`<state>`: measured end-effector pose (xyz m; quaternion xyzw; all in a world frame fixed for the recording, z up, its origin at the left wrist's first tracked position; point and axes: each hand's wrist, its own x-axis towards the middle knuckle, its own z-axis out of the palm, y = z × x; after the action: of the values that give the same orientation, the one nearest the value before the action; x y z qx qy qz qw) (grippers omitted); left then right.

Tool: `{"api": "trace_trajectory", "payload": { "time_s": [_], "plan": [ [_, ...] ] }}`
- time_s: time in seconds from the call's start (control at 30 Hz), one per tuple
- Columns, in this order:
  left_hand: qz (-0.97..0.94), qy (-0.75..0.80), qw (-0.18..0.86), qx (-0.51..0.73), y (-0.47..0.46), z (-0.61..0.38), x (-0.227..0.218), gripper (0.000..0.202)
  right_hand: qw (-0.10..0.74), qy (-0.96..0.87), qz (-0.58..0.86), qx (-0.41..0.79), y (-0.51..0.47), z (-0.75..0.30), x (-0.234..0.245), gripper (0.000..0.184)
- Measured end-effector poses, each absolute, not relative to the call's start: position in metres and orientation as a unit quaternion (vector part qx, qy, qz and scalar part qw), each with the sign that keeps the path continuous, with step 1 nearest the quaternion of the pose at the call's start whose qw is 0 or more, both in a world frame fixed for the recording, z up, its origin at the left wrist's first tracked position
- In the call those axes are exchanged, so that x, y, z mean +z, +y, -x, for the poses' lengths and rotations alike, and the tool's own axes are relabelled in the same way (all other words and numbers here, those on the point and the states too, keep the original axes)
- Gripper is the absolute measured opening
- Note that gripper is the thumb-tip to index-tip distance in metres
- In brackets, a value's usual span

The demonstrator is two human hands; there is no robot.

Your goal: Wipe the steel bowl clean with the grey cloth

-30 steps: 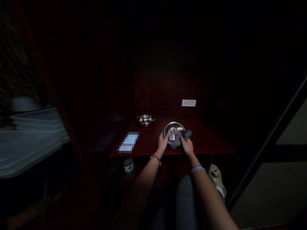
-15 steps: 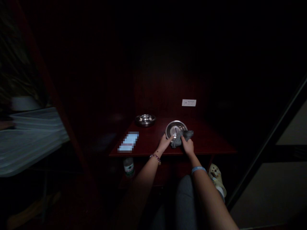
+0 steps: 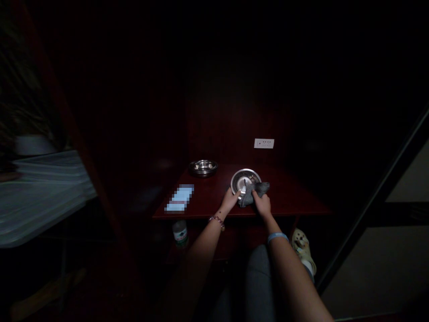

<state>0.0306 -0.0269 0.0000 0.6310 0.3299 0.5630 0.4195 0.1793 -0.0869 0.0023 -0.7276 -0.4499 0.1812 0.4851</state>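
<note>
A shiny metal bowl (image 3: 241, 181) is tilted toward me above the dark red desk. My left hand (image 3: 230, 200) grips its lower left rim, thumb over the edge and fingers hidden underneath. In my right hand (image 3: 262, 203) is a grey cloth (image 3: 247, 197), bunched over the bowl's lower right rim with my thumb pressing on it. The right fingers are mostly covered by cloth and bowl. Farther back on the left sits another metal bowl (image 3: 203, 167), perhaps a stack.
A blurred-out, lit rectangle (image 3: 180, 198) lies on the desk (image 3: 208, 208) at the left. Below stands a bottle (image 3: 180, 233) with a green-and-white label. A white socket (image 3: 264, 143) is on the back panel. Clear plastic trays (image 3: 43, 197) are stacked far left; a clog (image 3: 301, 246) shows lower right.
The bowl and both hands have barely moved. The cloth has shifted slightly against the bowl, and my left thumb sits a little closer to the rim.
</note>
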Motion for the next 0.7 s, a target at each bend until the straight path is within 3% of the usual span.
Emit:
{"api": "trace_trajectory", "payload": {
  "time_s": [0.7],
  "plan": [
    [-0.621, 0.344, 0.422, 0.565, -0.0267, -0.0310, -0.0019, 0.032, 0.473, -0.453, 0.733, 0.182, -0.0873, -0.1796, 0.0041, 0.052]
  ]
}}
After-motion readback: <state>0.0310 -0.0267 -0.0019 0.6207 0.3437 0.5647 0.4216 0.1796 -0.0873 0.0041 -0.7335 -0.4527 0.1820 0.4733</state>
